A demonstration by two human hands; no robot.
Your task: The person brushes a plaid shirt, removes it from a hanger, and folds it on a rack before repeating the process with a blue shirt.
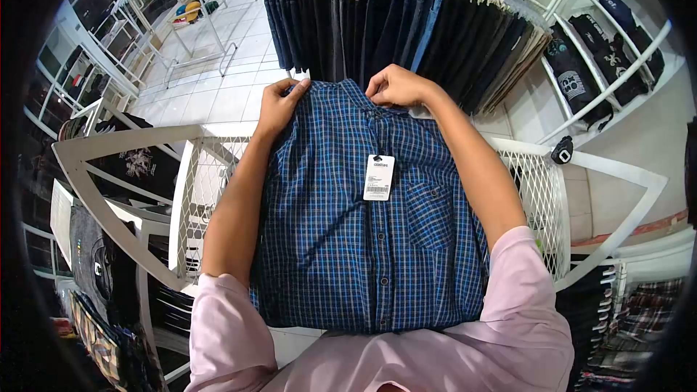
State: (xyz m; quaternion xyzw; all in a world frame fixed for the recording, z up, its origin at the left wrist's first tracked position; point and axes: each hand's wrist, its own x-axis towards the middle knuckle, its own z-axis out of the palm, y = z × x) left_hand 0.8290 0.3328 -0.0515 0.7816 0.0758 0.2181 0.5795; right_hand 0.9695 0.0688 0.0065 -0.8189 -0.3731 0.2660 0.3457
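A blue checked button-up shirt (327,225) lies spread out in front of me, its collar pointing away. My left hand (279,105) pinches the shirt at its left shoulder edge, thumb on top. At the collar, my right hand (399,87) is closed with fingers curled on the fabric near the neck opening. A white price tag (378,178) with a barcode hangs on the shirt's front, over the button line. The chest pocket (430,214) shows right of the buttons. What supports the shirt from below is mostly hidden.
White mesh panels (534,203) of a rack flank the shirt on both sides. Beyond it, a rail holds many hanging trousers (385,22). Shelves of folded dark T-shirts (581,80) stand at right; more clothes (109,261) are at left. White floor tiles (232,94) show at upper left.
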